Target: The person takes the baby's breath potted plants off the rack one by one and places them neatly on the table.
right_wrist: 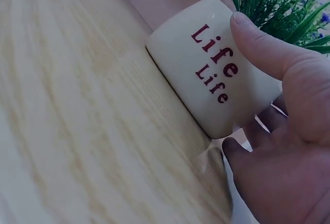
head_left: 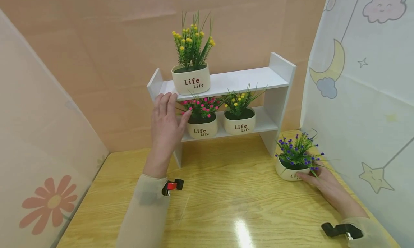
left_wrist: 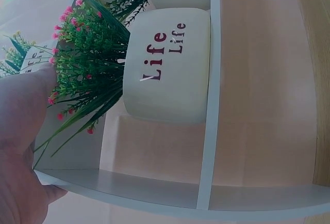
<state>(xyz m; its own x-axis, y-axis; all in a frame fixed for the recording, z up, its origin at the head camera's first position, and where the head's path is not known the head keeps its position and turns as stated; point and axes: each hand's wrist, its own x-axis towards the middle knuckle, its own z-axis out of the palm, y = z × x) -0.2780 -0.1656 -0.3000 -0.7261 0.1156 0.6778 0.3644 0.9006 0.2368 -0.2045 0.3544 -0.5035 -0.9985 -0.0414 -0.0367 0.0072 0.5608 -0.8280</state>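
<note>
At the left end of a white two-tier shelf (head_left: 249,77), my left hand (head_left: 166,127) rests against the upper board's front edge, fingers fairly straight and thumb spread. Just above its fingertips stands a pot of yellow flowers (head_left: 191,81) on the upper board. A pot of pink flowers (left_wrist: 167,64) sits on the lower board, close to the left thumb. My right hand (head_left: 326,185) grips a pot of purple flowers (head_left: 286,170) at its right side, thumb on the front by the lettering (right_wrist: 214,64). That pot is on or barely above the table; its far side is hidden.
Another pot of yellow flowers (head_left: 239,125) stands on the lower board, right of the pink one. The shelf stands on a wooden table (head_left: 220,190). Patterned cloth walls (head_left: 362,108) border the table at left and right, with a plain orange-tan cloth (head_left: 123,79) behind.
</note>
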